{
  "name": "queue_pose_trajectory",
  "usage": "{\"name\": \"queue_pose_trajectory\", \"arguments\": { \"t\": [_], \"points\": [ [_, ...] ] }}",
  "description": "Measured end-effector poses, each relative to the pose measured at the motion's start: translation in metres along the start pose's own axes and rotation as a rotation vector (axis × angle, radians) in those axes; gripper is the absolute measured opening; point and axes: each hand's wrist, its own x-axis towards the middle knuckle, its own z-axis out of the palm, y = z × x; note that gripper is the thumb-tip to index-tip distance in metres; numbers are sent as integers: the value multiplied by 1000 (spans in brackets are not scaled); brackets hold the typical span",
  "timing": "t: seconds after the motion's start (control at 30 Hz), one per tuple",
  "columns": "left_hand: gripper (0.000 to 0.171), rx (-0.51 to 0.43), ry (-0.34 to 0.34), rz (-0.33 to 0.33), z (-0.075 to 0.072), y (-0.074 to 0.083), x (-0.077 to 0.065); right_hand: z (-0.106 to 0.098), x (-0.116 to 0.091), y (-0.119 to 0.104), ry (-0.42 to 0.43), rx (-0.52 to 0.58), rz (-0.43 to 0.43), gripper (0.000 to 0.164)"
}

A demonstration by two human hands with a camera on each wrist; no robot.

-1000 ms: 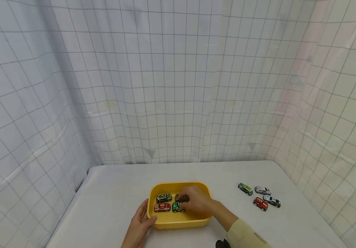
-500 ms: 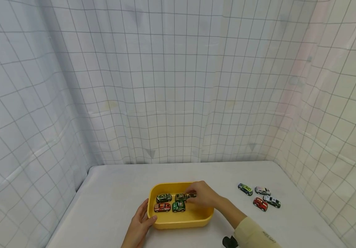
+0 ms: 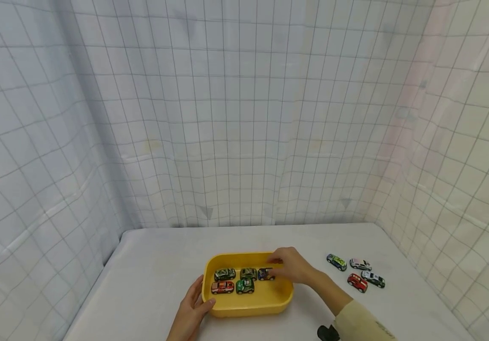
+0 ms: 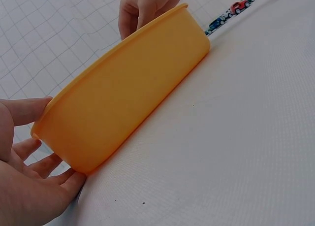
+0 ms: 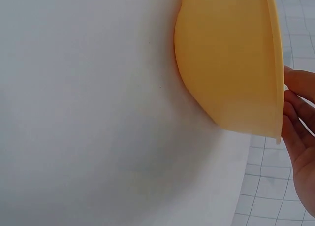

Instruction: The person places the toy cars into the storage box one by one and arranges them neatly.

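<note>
A yellow plastic tray stands on the white table with several toy cars inside. My left hand holds its left end, thumb over the rim and fingers against the outer wall. My right hand is over the tray's right part, thumb and fingers spread apart beside a dark blue toy car; whether the thumb touches it I cannot tell. Left of that car are a green-brown car and a black-green car. In front of those lie a red car and a green car.
On the table to the right lie a yellow-green car, a white car, a red car and a white-and-black car. Gridded white curtains hang around the table. A black object is by the right sleeve.
My right hand has shifted right with the dark blue car from beside the green-brown one, then its fingers have spread from that car. The left hand stays on the tray.
</note>
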Motion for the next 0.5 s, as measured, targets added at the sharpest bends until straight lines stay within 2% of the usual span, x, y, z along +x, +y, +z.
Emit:
{"name": "queue_pose_trajectory", "arguments": {
  "t": [0.17, 0.5],
  "points": [
    [90, -14, -9, -4, -1, 0, -1, -6, -7, 5, 20, 6, 21, 21],
    [89, 2, -14, 13, -1, -1, 0, -26, -20, 23, 107, -24, -4, 21]
  ]
}}
